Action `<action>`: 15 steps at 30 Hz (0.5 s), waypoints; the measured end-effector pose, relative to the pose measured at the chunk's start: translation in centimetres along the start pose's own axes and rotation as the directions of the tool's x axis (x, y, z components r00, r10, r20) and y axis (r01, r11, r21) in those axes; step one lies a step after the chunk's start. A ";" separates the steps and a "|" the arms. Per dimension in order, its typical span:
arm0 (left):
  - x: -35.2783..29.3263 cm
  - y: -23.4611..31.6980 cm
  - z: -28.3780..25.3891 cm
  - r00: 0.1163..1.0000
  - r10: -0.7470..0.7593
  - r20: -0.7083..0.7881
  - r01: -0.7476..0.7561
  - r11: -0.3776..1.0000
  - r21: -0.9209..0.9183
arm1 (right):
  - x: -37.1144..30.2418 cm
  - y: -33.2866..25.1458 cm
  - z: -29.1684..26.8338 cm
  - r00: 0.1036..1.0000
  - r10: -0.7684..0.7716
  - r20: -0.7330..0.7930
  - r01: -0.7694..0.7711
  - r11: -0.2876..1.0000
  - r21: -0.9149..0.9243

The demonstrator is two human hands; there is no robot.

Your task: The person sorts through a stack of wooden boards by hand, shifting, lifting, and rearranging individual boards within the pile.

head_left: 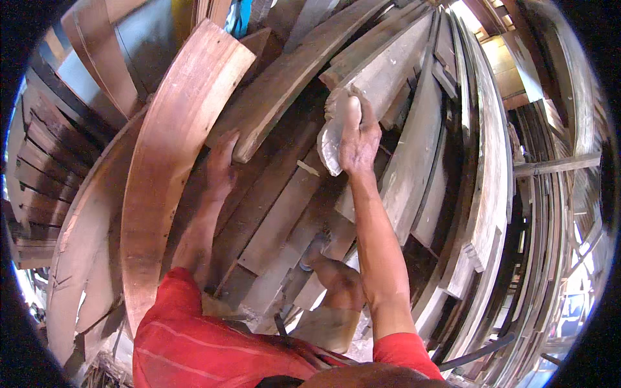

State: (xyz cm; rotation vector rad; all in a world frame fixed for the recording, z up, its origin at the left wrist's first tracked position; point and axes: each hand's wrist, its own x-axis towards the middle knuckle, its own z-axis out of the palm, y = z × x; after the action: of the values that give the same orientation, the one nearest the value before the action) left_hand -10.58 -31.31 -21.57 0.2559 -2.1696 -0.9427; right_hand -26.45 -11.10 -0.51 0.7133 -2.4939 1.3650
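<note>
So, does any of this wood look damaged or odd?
Yes: the pale board at the right hand has a ragged, uneven near end, perhaps broken, though I can't tell how. The reddish-brown board on the left has a straight-cut far end, so the ragged one stands out.

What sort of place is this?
Probably a timber store or woodworking shed: there is a broad reddish-brown plank on the left, a pale, rough-ended board at the right hand, and more long boards packed close together on the right.
</note>
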 end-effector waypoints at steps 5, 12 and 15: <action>-4.9 -7.2 3.9 0.989 -0.077 0.127 0.061 0.990 0.127 | 0.4 -0.3 0.6 0.999 0.037 0.001 -0.037 0.999 0.031; -2.7 -9.8 4.9 0.926 0.110 0.360 -0.290 0.820 0.494 | 1.6 -1.0 1.1 0.997 -0.075 0.015 0.075 0.997 -0.035; -3.5 -11.0 4.2 0.900 0.085 0.428 -0.278 0.869 0.410 | 1.3 -1.8 1.7 1.000 -0.028 0.010 0.028 0.999 -0.044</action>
State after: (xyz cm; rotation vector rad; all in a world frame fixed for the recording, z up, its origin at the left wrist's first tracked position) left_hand -12.20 -35.24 -33.10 0.0756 -2.7297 -0.3684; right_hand -26.56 -13.73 0.41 0.7435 -2.5034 1.2956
